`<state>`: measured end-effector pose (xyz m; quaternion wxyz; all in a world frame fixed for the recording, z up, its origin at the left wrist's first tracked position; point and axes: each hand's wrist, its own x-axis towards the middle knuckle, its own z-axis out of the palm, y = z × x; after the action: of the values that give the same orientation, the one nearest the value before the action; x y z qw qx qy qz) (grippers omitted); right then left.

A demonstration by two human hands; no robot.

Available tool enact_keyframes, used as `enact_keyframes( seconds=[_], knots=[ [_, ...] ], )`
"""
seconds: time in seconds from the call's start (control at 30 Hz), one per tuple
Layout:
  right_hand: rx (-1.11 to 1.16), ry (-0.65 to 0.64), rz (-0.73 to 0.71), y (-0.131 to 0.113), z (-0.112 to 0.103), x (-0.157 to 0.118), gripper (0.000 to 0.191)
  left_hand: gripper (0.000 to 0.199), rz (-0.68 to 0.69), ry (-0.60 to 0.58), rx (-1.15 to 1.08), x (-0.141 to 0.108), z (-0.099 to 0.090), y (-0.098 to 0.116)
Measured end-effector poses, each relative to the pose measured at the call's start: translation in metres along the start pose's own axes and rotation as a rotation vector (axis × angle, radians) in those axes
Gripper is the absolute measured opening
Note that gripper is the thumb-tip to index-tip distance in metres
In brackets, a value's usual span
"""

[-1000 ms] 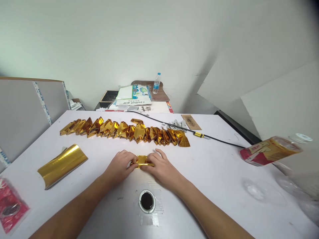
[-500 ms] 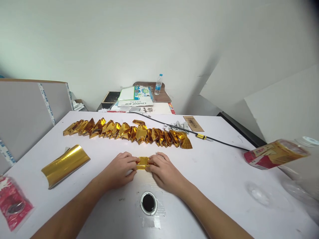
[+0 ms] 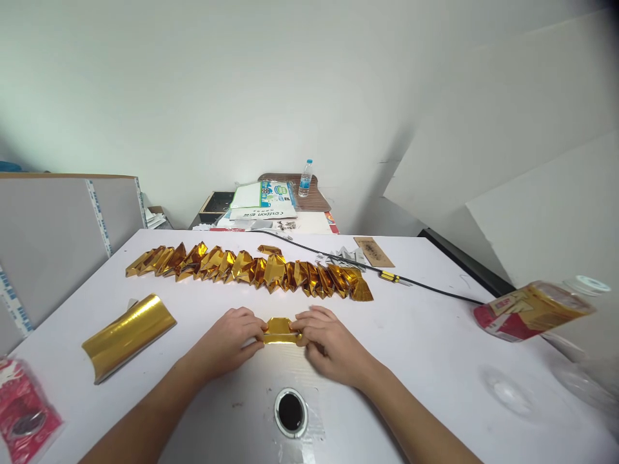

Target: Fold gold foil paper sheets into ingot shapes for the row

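Observation:
A small folded piece of gold paper point(image 3: 279, 327) lies on the white table, between my two hands. My left hand point(image 3: 232, 341) pinches its left end, fingers closed. At its right end my right hand point(image 3: 329, 341) grips the paper with thumb and fingertips. The paper's middle shows a raised flap with slanted corners and a folded strip along the near side. Behind my hands stretches a long row of folded gold paper shapes point(image 3: 275, 272). A curved stack of flat gold sheets point(image 3: 129, 336) rests to the left.
A black cable point(image 3: 425, 286) crosses the table behind the row. Bottle with red and yellow label point(image 3: 532, 310) at right, pink packet point(image 3: 24, 409) at left. Round hole point(image 3: 291, 412) near the front. Brown card point(image 3: 374, 252) and silver paper point(image 3: 345, 257) at the back.
The view has tilted, so everything sits slightly lower. More of the gold paper shows between my hands, and my right hand has shifted slightly rightwards along its end.

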<state>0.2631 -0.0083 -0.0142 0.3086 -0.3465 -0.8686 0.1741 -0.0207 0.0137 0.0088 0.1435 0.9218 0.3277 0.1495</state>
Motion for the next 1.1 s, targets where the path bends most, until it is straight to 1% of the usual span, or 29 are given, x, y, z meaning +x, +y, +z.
enact_keyframes(
  seconds=[0.1, 0.17, 0.27, 0.37, 0.47, 0.5, 0.57, 0.6, 0.67, 0.77, 0.87, 0.93, 1.0, 1.07, 1.1],
  knots=[
    [-0.028, -0.038, 0.079, -0.004, -0.006, -0.001, 0.024, 0.010, 0.021, -0.025, 0.016, 0.000, -0.003, -0.004],
    [-0.013, -0.075, 0.119, -0.005, -0.009, -0.001, 0.022, 0.010, 0.047, -0.020, 0.054, -0.001, -0.002, -0.005],
    [-0.007, -0.120, 0.143, -0.003, -0.013, 0.000, 0.020, 0.008, 0.095, 0.036, 0.109, -0.003, 0.001, -0.007],
    [-0.029, -0.123, 0.128, 0.000, -0.014, 0.000, 0.015, 0.007, 0.160, 0.116, 0.148, -0.003, 0.007, -0.008],
    [-0.055, -0.080, 0.069, 0.001, -0.010, 0.001, 0.005, 0.006, 0.201, 0.211, 0.209, 0.000, 0.018, -0.003],
    [-0.072, -0.051, 0.043, -0.001, -0.006, 0.002, 0.007, 0.007, 0.193, 0.256, 0.245, 0.002, 0.023, 0.001],
    [-0.119, 0.019, -0.008, -0.006, 0.004, 0.004, 0.019, 0.009, 0.143, 0.336, 0.332, 0.007, 0.034, 0.010],
    [-0.145, 0.063, -0.011, -0.009, 0.009, 0.005, 0.020, 0.010, 0.113, 0.363, 0.374, 0.009, 0.039, 0.015],
    [-0.172, 0.077, -0.032, -0.014, 0.020, 0.008, 0.021, 0.010, 0.073, 0.395, 0.430, 0.012, 0.047, 0.024],
    [-0.162, 0.077, -0.056, -0.018, 0.029, 0.009, 0.013, 0.009, 0.059, 0.381, 0.392, 0.012, 0.048, 0.029],
    [-0.179, 0.078, -0.064, -0.015, 0.029, 0.006, 0.017, 0.005, 0.033, 0.290, 0.209, 0.009, 0.039, 0.026],
    [-0.185, 0.087, -0.070, -0.013, 0.027, 0.005, 0.018, 0.009, 0.030, 0.232, 0.128, 0.006, 0.033, 0.023],
    [-0.191, 0.092, -0.069, -0.013, 0.026, 0.005, 0.017, 0.008, 0.055, 0.202, 0.138, 0.006, 0.030, 0.021],
    [-0.202, 0.088, -0.072, -0.014, 0.026, 0.006, 0.014, 0.002, 0.086, 0.204, 0.205, 0.007, 0.031, 0.020],
    [-0.210, 0.088, -0.077, -0.014, 0.026, 0.007, 0.014, 0.003, 0.097, 0.212, 0.245, 0.008, 0.032, 0.021]
  ],
)
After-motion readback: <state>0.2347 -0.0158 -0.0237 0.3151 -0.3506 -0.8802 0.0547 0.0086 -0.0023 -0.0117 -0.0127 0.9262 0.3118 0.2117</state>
